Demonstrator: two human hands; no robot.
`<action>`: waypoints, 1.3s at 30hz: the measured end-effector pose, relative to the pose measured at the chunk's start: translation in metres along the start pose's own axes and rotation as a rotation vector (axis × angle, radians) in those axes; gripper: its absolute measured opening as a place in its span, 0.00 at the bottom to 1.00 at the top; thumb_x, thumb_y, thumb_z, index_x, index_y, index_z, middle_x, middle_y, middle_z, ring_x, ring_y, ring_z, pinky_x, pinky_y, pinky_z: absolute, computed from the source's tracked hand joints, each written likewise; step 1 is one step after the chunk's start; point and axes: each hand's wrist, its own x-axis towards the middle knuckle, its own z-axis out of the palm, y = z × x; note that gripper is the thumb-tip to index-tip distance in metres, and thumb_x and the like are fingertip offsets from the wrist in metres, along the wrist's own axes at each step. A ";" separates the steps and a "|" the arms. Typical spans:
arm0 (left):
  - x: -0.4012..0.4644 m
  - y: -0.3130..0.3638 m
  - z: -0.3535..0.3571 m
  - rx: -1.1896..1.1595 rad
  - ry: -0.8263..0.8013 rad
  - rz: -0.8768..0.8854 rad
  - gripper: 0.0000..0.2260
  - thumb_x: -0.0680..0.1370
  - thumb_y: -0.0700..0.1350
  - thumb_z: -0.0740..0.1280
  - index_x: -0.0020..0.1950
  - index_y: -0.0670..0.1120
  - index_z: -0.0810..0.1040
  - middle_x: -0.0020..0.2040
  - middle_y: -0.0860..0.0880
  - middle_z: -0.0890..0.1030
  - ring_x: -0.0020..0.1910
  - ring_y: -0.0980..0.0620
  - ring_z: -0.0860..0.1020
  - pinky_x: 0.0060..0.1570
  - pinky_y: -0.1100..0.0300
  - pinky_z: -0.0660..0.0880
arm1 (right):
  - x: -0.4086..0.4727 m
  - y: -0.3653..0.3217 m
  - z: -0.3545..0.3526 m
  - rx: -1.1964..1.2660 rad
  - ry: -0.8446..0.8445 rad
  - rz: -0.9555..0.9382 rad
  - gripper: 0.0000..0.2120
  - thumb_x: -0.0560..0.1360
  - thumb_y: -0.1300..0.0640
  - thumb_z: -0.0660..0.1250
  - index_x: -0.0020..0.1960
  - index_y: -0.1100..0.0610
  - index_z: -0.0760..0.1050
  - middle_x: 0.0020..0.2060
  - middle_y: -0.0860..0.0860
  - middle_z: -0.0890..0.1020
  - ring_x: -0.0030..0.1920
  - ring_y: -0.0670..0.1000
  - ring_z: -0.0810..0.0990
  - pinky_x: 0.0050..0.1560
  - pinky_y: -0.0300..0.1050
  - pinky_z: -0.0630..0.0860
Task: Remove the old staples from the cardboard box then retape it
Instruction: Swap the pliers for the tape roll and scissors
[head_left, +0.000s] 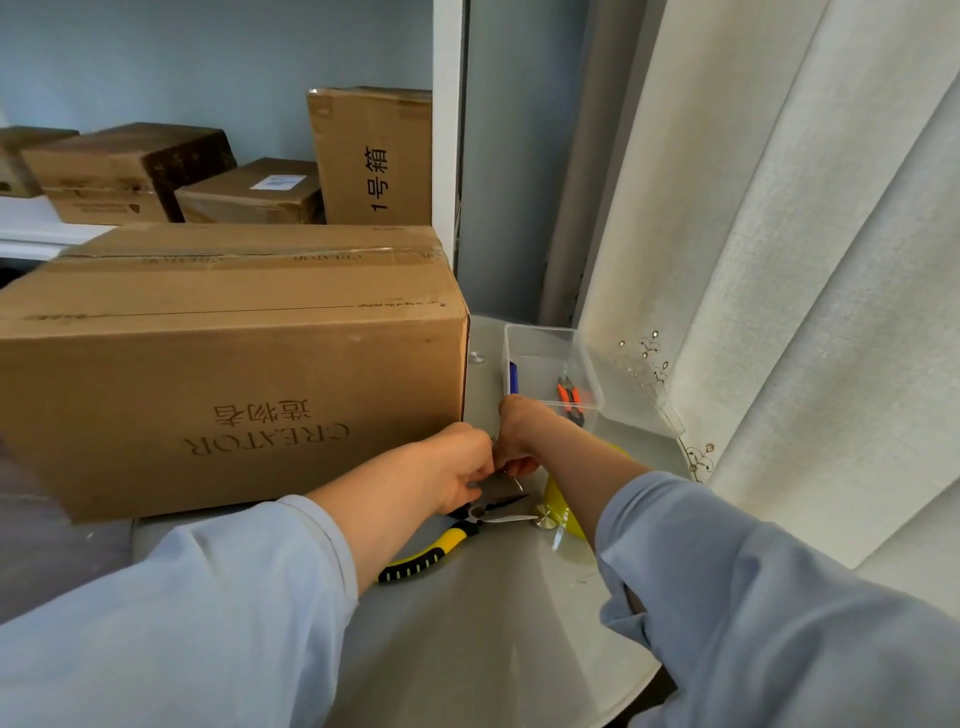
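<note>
Nearest, yellow-handled pliers (441, 545) lie on the pale surface (493, 639), jaws toward the right, touched by neither hand. Just past them a yellow tape roll (563, 512) sits half hidden under the right forearm.

Above the pliers both hands meet at the lower right corner of the box. The left hand (457, 467) has its fingers curled in toward the right hand (517, 441), whose fingers bend down and in. Between them small bent bits of wire show, probably a staple (517, 483); both hands seem to pinch at it, though which fingertips hold it is too small to tell.

The box (228, 364) lies on its side, long axis left to right, its printed face toward the camera with the lettering upside down, and its right end next to the hands. Tape already runs along its top.

The risk is plain: bare fingers on sharp wire may get pricked, and a freed staple could spring off and get lost, or the card could tear at the corner if pulled at a slant.

Beyond, a clear tray (550, 364) holds orange-handled snips (570, 397). Further back, more boxes (249, 192) stand on a shelf.
</note>
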 end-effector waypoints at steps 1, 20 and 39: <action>-0.001 0.000 0.000 -0.003 -0.004 0.001 0.18 0.76 0.27 0.51 0.59 0.37 0.73 0.57 0.40 0.74 0.52 0.48 0.70 0.55 0.56 0.66 | 0.001 0.000 0.001 -0.007 0.002 -0.007 0.17 0.72 0.64 0.72 0.53 0.60 0.65 0.44 0.58 0.82 0.45 0.55 0.84 0.53 0.51 0.81; -0.011 0.007 0.005 -0.027 0.064 0.005 0.21 0.73 0.25 0.50 0.60 0.36 0.73 0.61 0.38 0.74 0.64 0.42 0.71 0.67 0.51 0.65 | 0.009 0.004 0.002 -0.026 0.041 -0.061 0.18 0.71 0.63 0.73 0.53 0.59 0.64 0.48 0.59 0.81 0.46 0.56 0.84 0.50 0.50 0.81; 0.026 0.068 0.033 0.351 0.340 0.383 0.18 0.81 0.34 0.55 0.71 0.42 0.67 0.70 0.42 0.69 0.68 0.43 0.68 0.66 0.53 0.65 | 0.037 0.035 -0.098 0.523 0.341 -0.010 0.11 0.73 0.64 0.71 0.52 0.63 0.73 0.33 0.56 0.80 0.29 0.49 0.80 0.32 0.39 0.80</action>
